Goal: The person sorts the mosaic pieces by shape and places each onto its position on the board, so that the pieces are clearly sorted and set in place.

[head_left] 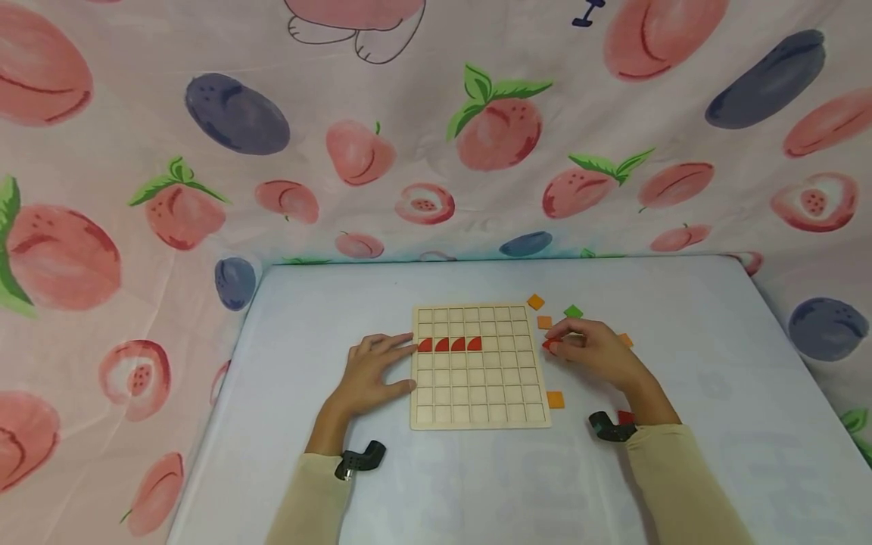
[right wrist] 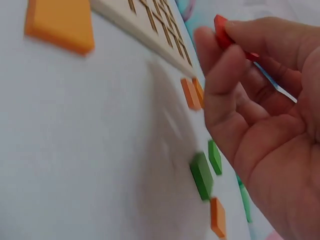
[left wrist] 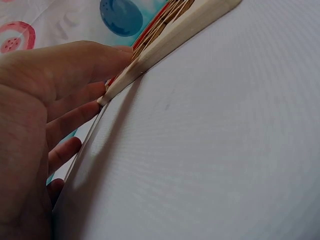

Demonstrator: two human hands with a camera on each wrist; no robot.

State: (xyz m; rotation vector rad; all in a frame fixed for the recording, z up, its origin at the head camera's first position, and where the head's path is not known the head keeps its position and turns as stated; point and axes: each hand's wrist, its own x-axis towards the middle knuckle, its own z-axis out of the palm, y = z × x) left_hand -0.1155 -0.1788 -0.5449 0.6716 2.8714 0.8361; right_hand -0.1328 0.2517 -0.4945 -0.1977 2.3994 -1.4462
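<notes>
A pale wooden grid board (head_left: 477, 395) lies on the white table. Several red quarter-round tiles (head_left: 459, 344) fill a row in its upper left, one to a cell. My left hand (head_left: 371, 376) rests beside the board with fingers extended, fingertips and thumb at its left edge; the left wrist view shows the thumb against the wooden rim (left wrist: 175, 40). Just off the board's right side, my right hand (head_left: 591, 352) pinches a red tile (right wrist: 222, 32) between thumb and fingers, raised over the table.
Right of the board lie loose tiles: an orange square (head_left: 555, 400) near its lower corner, orange ones (head_left: 536, 302) by its upper corner, a green one (head_left: 574, 311) and another orange one (head_left: 625, 341) past my right hand. A red piece (head_left: 625, 417) shows by my right wrist.
</notes>
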